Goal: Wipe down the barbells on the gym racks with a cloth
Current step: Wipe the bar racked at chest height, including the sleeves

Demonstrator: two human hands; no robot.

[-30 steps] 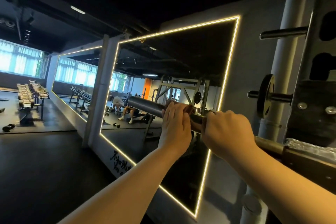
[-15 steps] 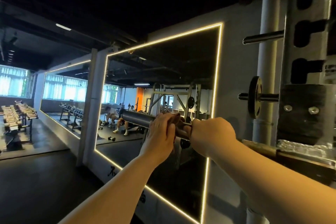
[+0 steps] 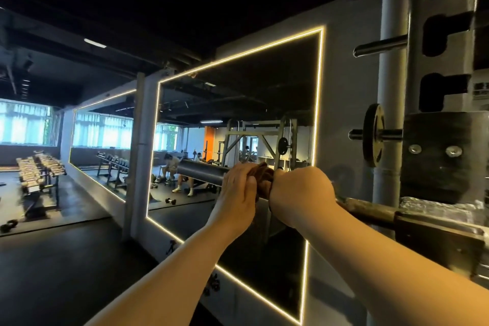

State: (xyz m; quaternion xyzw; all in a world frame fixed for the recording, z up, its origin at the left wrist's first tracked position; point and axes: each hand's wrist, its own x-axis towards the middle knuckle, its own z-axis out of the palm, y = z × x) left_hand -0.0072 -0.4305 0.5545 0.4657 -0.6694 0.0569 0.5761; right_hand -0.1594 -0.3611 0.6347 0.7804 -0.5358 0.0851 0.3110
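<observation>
A barbell lies across the rack hook at the right, its thick dark sleeve (image 3: 201,171) pointing left toward the mirror and its rusty shaft (image 3: 367,210) running right. A brown cloth (image 3: 264,176) is bunched around the bar between my hands. My left hand (image 3: 238,194) wraps over the sleeve's inner end and the cloth. My right hand (image 3: 299,194) grips the bar just right of the cloth, knuckles up. How much of the cloth lies under each hand is hidden.
The grey rack upright (image 3: 391,87) with storage pegs and a small weight plate (image 3: 373,135) stands at the right. A lit-edged wall mirror (image 3: 264,103) hangs behind the bar. Dumbbell racks (image 3: 39,169) stand far left on the dark floor, and people sit reflected in the mirror.
The view has swung a little left and down relative to the rack. My left hand has rolled over the cloth on the bar, and more brown cloth shows between the hands.
</observation>
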